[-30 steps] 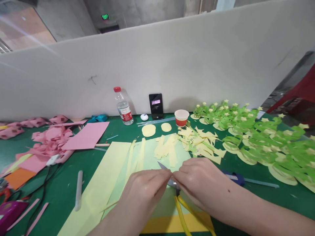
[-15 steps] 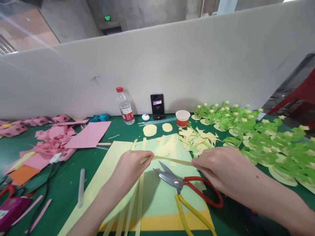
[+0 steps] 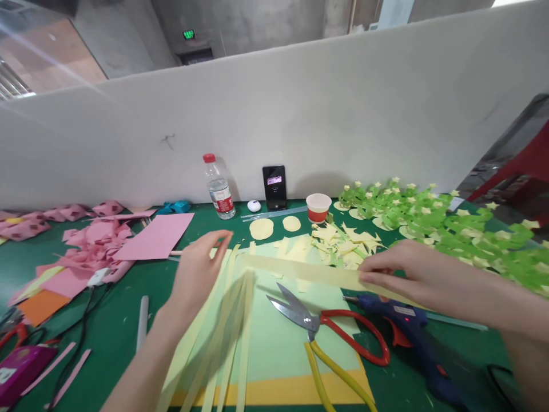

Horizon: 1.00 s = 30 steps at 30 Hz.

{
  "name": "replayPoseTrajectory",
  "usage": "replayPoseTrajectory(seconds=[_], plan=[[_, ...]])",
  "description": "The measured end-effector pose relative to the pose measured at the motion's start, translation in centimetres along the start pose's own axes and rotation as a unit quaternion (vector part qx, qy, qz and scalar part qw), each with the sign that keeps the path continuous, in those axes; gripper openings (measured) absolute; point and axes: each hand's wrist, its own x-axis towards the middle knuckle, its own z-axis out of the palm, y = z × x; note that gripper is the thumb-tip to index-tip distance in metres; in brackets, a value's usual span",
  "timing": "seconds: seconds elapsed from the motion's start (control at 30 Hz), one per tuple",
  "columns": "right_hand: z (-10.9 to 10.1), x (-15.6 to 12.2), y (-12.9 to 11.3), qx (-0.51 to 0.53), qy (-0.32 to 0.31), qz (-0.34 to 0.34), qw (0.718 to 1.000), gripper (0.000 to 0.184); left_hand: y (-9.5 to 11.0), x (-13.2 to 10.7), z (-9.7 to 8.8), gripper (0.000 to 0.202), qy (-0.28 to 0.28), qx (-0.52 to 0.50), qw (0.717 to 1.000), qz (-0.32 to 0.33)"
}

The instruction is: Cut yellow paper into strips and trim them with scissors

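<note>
Work appears partway along. Rows of assembled green pieces [image 3: 429,220], with curled paper bodies, pale round bases and star tips, occupy the right side of the tabletop [image 3: 115,320] and look complete. Two pale yellow discs [image 3: 261,229] lie flat near the phone [image 3: 274,187], with nothing attached. Several narrow strips [image 3: 242,349] lie loose on the pale green sheet [image 3: 295,352]; these appear unused. The glue gun [image 3: 412,326] rests at the right, not in hand.

The paper strip [image 3: 300,270] is located across the far part of the sheet, beyond the scissors [image 3: 306,320], whose blades are parted. It is pale yellow, long and thin, wider than the narrow strips, and uncurled. No fold or glue is visible on it. Contact between strip and sheet cannot be determined.

The hands are well apart. The right hand [image 3: 394,266] pinches the strip between thumb and fingers. The left hand [image 3: 199,266] is raised near the strip's left end, fingers parted, holding nothing visible.
</note>
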Motion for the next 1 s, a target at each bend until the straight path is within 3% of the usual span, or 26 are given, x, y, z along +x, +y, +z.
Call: replayPoseTrajectory(seconds=[0.03, 0.07, 0.13, 0.17, 0.27, 0.37, 0.43, 0.5, 0.57, 0.63, 0.83, 0.93, 1.0], plan=[[0.0, 0.6, -0.3, 0.027, -0.060, 0.009, 0.998, 0.034, 1.0, -0.5, -0.2, 0.032, 0.013, -0.017, 1.000, 0.020], [0.1, 1.1, -0.6, 0.056, -0.112, 0.018, 0.992, 0.034, 2.2, -1.0, -0.3, 0.032, 0.015, -0.063, 0.994, 0.089], [0.3, 2.1, -1.0, 0.113, -0.174, 0.025, 0.978, 0.031, 4.3, -2.1, -0.4, 0.033, -0.052, -0.102, 0.967, 0.229], [0.5, 2.4, -1.1, 0.140, -0.187, 0.021, 0.972, 0.030, 5.1, -2.6, -0.2, 0.038, -0.095, -0.115, 0.953, 0.264], [0.9, 3.0, -1.0, 0.214, -0.215, -0.009, 0.953, 0.028, 6.1, -3.4, 0.8, 0.044, -0.156, -0.153, 0.934, 0.284], [1.0, 3.0, -0.4, 0.292, -0.230, -0.005, 0.928, 0.027, 5.8, -3.5, 1.7, 0.029, -0.158, -0.190, 0.937, 0.248], [1.0, 3.0, 0.0, 0.379, -0.235, 0.033, 0.894, 0.029, 5.6, -3.5, 1.7, 0.025, -0.157, -0.225, 0.940, 0.203], [1.2, 3.1, 0.4, 0.501, -0.211, 0.071, 0.836, 0.035, 5.7, -3.5, 1.3, 0.027, -0.163, -0.272, 0.939, 0.133], [1.7, 3.3, 0.6, 0.613, -0.146, 0.088, 0.771, 0.037, 6.0, -3.5, 0.7, 0.028, -0.162, -0.333, 0.927, 0.053], [2.3, 3.7, 0.5, 0.670, -0.073, 0.094, 0.733, 0.031, 6.3, -3.4, 0.3, 0.027, -0.166, -0.402, 0.901, -0.013], [3.9, 4.9, -0.3, 0.697, 0.065, 0.133, 0.702, 0.017, 6.6, -2.9, -0.1, 0.020, -0.234, -0.532, 0.807, -0.101], [4.2, 5.2, -0.3, 0.689, 0.111, 0.140, 0.702, 0.021, 6.6, -2.9, -0.2, 0.023, -0.234, -0.564, 0.782, -0.121], [4.4, 5.1, -0.5, 0.681, 0.092, 0.139, 0.713, 0.022, 6.6, -2.9, -0.2, 0.026, -0.228, -0.563, 0.785, -0.121]])
